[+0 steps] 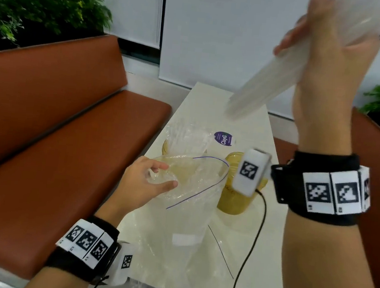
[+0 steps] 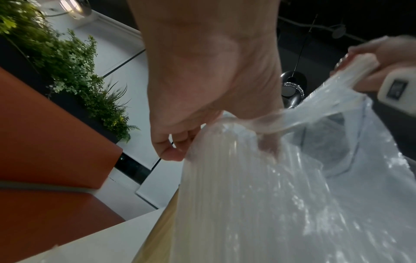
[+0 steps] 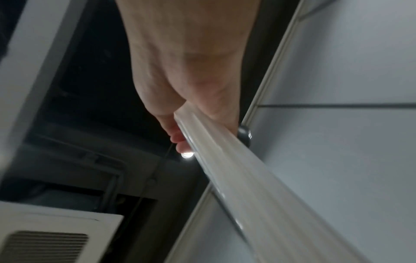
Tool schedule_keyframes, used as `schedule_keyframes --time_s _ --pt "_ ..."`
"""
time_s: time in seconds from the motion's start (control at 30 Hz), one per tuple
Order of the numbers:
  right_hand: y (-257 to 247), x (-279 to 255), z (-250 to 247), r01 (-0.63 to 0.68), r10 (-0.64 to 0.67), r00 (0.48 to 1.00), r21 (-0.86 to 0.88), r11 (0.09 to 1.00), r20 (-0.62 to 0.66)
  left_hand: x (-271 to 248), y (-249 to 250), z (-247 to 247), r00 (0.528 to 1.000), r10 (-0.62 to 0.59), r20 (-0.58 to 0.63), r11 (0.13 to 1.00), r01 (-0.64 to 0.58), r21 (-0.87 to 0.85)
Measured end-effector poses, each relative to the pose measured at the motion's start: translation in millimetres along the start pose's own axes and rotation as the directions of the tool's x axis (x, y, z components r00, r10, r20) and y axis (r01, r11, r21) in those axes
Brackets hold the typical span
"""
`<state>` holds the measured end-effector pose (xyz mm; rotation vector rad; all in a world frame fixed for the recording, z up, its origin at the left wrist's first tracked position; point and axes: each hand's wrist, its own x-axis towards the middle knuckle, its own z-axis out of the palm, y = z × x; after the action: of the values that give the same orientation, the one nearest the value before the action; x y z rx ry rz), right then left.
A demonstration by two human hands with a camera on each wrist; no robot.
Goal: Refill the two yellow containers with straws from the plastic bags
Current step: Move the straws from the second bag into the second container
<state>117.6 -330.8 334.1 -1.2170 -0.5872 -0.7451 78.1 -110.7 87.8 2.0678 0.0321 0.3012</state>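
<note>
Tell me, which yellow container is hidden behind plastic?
The far left container; crumpled plastic covers it. The near container beside the right wrist stands exposed.

Head downward; wrist views close, upward.

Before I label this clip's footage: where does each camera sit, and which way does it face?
Head: worn high, facing down at the white table; both hands and banded wrists show.
Left wrist: looks along the left hand pinching the clear plastic zip bag.
Right wrist: looks up along the right hand gripping the bundle of translucent white straws.
Shared: head and right wrist both show the bundle.
</note>
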Motion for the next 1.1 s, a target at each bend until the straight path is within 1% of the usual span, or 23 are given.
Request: schedule_keyframes --time_s 0.07,0.1,0.17,0.23,0.37,0.5,0.53,0.6,0.63,0.67,0.73,0.77,0.8,0.83,0.87,0.9,0.93,0.97,1.0,1.03,1.07,1.1 --pt "22.9 10.9 -23.6 0.015 -0.024 0.997 -0.128 0.992 -0.069 -0.4 -1.6 -2.7 1.0 0.003 -0.011 1.0 -0.003 -0.009" --pt "41.8 12.4 -34.9 -0.013 -0.006 0.995 -0.192 0.981 -0.098 -0.6 -1.8 -4.1 1.0 0.0 -0.013 1.0 0.0 -0.004" --pt "86.2 5.4 -56.0 -0.11 0.074 0.989 -0.294 0.949 -0.13 -0.7 -0.8 -6.3 1.0 -0.017 -0.008 1.0 0.017 0.012" --pt "133.0 -10.8 -75.1 -0.216 0.178 0.975 -0.393 0.894 -0.131 -0.9 1.1 -7.2 1.0 -0.022 0.0 1.0 0.022 0.013" --pt "200.4 -52.3 -101.0 -0.409 0.368 0.911 -0.513 0.755 -0.185 -1.3 4.0 -6.8 1.0 -0.004 0.008 1.0 0.004 -0.018" --pt "228.3 -81.4 -117.5 -0.524 0.457 0.848 -0.55 0.65 -0.267 -1.2 6.4 -6.2 1.0 -0.005 0.0 0.999 0.005 -0.039" --pt "228.8 -86.0 -119.6 -0.538 0.477 0.835 -0.584 0.608 -0.272 -1.2 6.7 -6.3 1.0 -0.005 -0.001 0.999 0.005 -0.042" --pt "228.1 -92.6 -123.7 -0.543 0.516 0.81 -0.687 0.483 -0.278 -1.6 7.3 -6.2 1.0 -0.007 -0.002 0.999 0.007 -0.043" --pt "227.9 -94.8 -125.3 -0.56 0.538 0.789 -0.708 0.431 -0.297 -1.9 8.3 -6.4 1.0 -0.011 -0.006 0.999 0.011 -0.045" --pt "226.4 -96.0 -126.6 -0.585 0.564 0.765 -0.7 0.409 -0.311 -2.1 9.3 -6.6 1.0 -0.02 -0.011 0.998 0.02 -0.056" --pt "219.1 -95.2 -126.8 -0.628 0.617 0.727 -0.657 0.418 -0.302 -3.2 12.5 -6.9 0.999 -0.052 -0.012 0.99 0.05 -0.132" --pt "214.8 -93.4 -126.2 -0.634 0.631 0.721 -0.639 0.436 -0.285 -4.1 14.2 -7.2 0.998 -0.064 -0.004 0.982 0.062 -0.18" --pt "209.3 -90.6 -124.5 -0.619 0.622 0.736 -0.639 0.456 -0.268 -4.6 14.7 -7.2 0.997 -0.073 0.001 0.974 0.071 -0.214" --pt "201.7 -86.6 -120.9 -0.579 0.579 0.772 -0.666 0.471 -0.263 -4.9 14.4 -7.1 0.996 -0.085 0.0 0.969 0.083 -0.231" --pt "191.8 -82.8 -114.7 -0.517 0.502 0.825 -0.708 0.482 -0.26 -4.8 13.7 -7.0 0.995 -0.101 -0.006 0.966 0.096 -0.241" --pt "181.9 -79.4 -107.6 -0.43 0.394 0.886 -0.748 0.506 -0.243 -4.5 12.3 -6.8 0.994 -0.113 -0.012 0.962 0.106 -0.251" --pt "168.8 -77.5 -96.7 -0.317 0.268 0.943 -0.765 0.56 -0.195 -4.2 10.3 -6.3 0.993 -0.117 -0.017 0.96 0.109 -0.257" --pt "156.1 -76.6 -83.9 -0.196 0.151 0.98 -0.747 0.635 -0.129 -3.9 8.5 -5.5 0.993 -0.118 -0.022 0.96 0.108 -0.258" --pt "143.8 -77.2 -69.3 -0.087 0.082 0.996 -0.697 0.712 -0.041 -4.2 6.7 -4.8 0.993 -0.118 -0.026 0.961 0.108 -0.255" --pt "134.2 -79.4 -55.3 -0.011 0.081 0.993 -0.641 0.767 0.08 -4.6 5.6 -4.2 0.993 -0.117 -0.03 0.961 0.105 -0.256" --pt "125.2 -83.8 -41.0 0.024 0.149 0.962 -0.61 0.792 0.231 -4.9 4.2 -3.6 0.993 -0.115 -0.036 0.96 0.102 -0.26" --pt "120.4 -90.3 -27.8 0.03 0.258 0.885 -0.602 0.798 0.386 -5.1 3.2 -3.1 0.992 -0.116 -0.041 0.958 0.1 -0.269"
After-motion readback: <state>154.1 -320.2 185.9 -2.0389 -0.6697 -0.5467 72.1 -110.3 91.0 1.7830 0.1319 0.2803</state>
